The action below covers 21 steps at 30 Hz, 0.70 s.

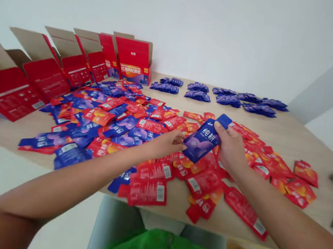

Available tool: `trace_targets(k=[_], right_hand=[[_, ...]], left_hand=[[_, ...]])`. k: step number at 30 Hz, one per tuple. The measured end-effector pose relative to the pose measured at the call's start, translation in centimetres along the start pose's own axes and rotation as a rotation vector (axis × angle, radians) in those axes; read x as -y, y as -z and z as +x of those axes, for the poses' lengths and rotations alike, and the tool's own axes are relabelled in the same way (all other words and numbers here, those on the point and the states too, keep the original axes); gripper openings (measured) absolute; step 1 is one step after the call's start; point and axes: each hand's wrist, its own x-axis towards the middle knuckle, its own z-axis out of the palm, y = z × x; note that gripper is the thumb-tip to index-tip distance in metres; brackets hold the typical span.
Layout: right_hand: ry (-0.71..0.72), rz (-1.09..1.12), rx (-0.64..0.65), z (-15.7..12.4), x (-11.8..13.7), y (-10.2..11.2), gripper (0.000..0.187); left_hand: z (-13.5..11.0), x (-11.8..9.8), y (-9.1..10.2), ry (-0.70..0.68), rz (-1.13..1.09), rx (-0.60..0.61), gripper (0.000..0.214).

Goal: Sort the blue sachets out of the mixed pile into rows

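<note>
A blue sachet [203, 141] is held just right of the frame's centre, gripped along its right edge by the right hand [230, 149], while its lower left corner is pinched by the left hand [168, 141]. Both forearms are stretched over loose red and blue sachets [128, 129] scattered across the wooden table [291, 133]. Open red boxes [68, 67] are lined up at upper left, stacked blue sachets [221, 95] at the top.

head cam | worn high, looks forward and down | close over table [294, 136] near edge | single view
</note>
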Motion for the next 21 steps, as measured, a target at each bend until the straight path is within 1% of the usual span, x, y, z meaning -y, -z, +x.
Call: trace_targets(k=[1, 3, 5, 6, 7, 8, 10, 12, 14, 16, 18, 21], right_hand=[[0.005, 0.005, -0.031, -0.7, 0.5, 0.1, 0.035], [-0.019, 0.012, -0.079, -2.2, 1.4, 0.7, 0.035], [-0.075, 0.011, -0.105, -3.8, 1.7, 1.4, 0.036], [-0.107, 0.004, -0.106, -4.5, 1.6, 1.7, 0.036], [-0.138, -0.004, -0.109, -5.3, 1.3, 1.9, 0.036], [-0.165, -0.009, -0.101, -6.0, 1.0, 1.9, 0.037], [-0.188, -0.002, -0.102, -7.4, 0.0, 1.6, 0.038], [-0.202, 0.006, -0.095, -8.5, -1.1, 0.7, 0.039], [-0.213, 0.012, -0.059, -9.2, -2.1, -0.6, 0.038], [-0.219, 0.004, -0.017, -9.5, -3.2, -1.8, 0.036], [-0.204, -0.012, -0.004, -9.3, -4.3, -2.7, 0.034], [-0.172, -0.034, 0.013, -8.2, -5.9, -3.2, 0.034]], left_hand=[[-2.2, 0.3, 0.7, -0.008, 0.075, -0.060, 0.030], [-7.0, 1.1, 2.1, -0.044, 0.249, -0.135, 0.036], [-11.9, 2.1, 2.9, -0.076, 0.450, -0.166, 0.044], [-14.0, 2.7, 3.0, -0.099, 0.545, -0.134, 0.047], [-15.9, 3.3, 2.9, -0.120, 0.634, -0.071, 0.051], [-17.2, 4.0, 2.6, -0.142, 0.723, -0.027, 0.054], [-18.7, 5.1, 1.6, -0.162, 0.873, 0.056, 0.060], [-18.5, 5.8, 0.6, -0.156, 0.956, 0.106, 0.062], [-17.3, 5.8, -0.2, -0.162, 0.954, 0.140, 0.063], [-15.6, 5.3, -0.8, -0.194, 0.900, 0.157, 0.059], [-13.7, 4.9, -1.3, -0.217, 0.842, 0.144, 0.054], [-10.4, 4.8, -2.0, -0.195, 0.795, 0.106, 0.051]])
